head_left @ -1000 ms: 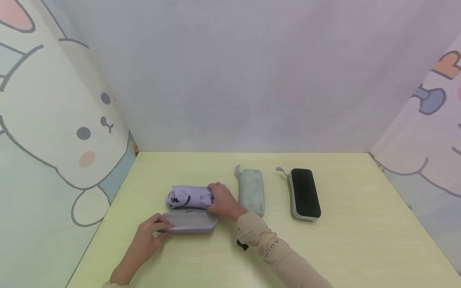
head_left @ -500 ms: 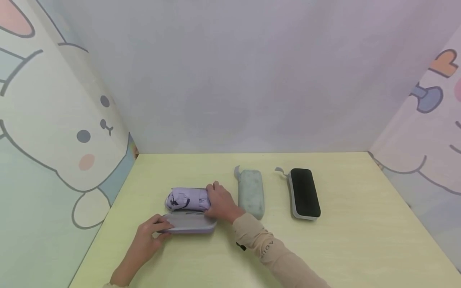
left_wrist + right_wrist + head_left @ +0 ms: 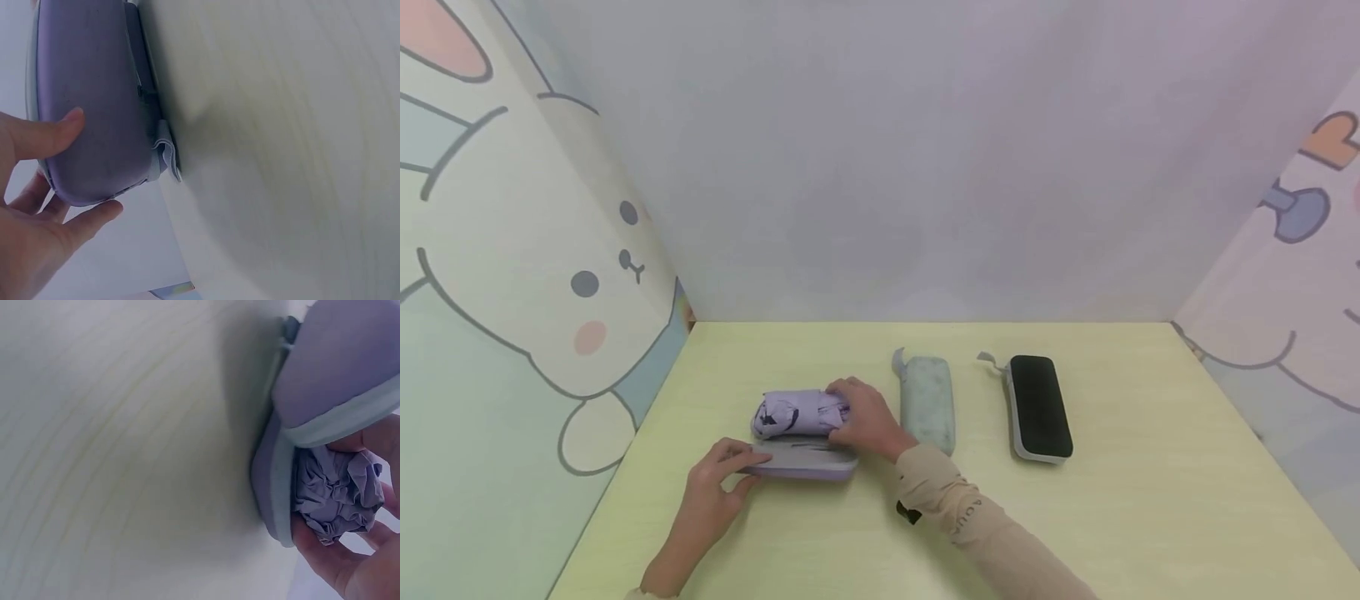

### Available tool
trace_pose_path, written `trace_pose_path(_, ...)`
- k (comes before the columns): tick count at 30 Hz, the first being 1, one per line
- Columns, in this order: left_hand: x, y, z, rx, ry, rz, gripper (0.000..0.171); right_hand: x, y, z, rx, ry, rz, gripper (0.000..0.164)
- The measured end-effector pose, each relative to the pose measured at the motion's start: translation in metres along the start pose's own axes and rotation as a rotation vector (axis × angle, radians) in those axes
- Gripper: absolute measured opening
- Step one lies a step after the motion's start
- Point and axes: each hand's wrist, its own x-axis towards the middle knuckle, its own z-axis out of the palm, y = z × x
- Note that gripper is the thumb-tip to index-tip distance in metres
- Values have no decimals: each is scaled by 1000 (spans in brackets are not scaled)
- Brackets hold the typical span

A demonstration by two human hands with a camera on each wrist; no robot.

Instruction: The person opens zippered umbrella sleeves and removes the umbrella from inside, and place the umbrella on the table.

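A purple zip case (image 3: 805, 472) lies spread apart on the table, its pale lining facing up on the near half. In its far half sits a folded purple umbrella (image 3: 797, 412), rolled up, with dark marks on its fabric. My left hand (image 3: 713, 482) pinches the left end of the near half, with the thumb on the outer shell (image 3: 94, 94) in the left wrist view. My right hand (image 3: 868, 421) grips the umbrella's right end. Crumpled umbrella fabric (image 3: 337, 494) shows between its fingers in the right wrist view. The umbrella's underside is hidden.
Just right of my right hand lies a pale green marbled case (image 3: 927, 404) with a strap. Farther right rests a case with a black top and white sides (image 3: 1041, 406), also strapped. A plain curtain (image 3: 925, 167) hangs behind the table.
The near half of the case has tipped up slightly in my left hand. My right hand stays at the umbrella's right end, shifting only a little. The other cases have not moved.
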Motion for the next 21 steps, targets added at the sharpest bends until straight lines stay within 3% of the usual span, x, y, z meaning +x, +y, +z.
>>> trace_pose_path(8, 0, 1, -1, 14, 23, 24, 59, -2, 4, -2, 321, 75, 153, 53)
trace_pose_path(13, 0, 0, -2, 8, 33, 39, 58, -3, 1, -6, 395, 121, 177, 48)
trace_pose_path(21, -1, -1, -4, -15, 35, 52, 57, -5, -5, -16, 552, 123, 206, 44)
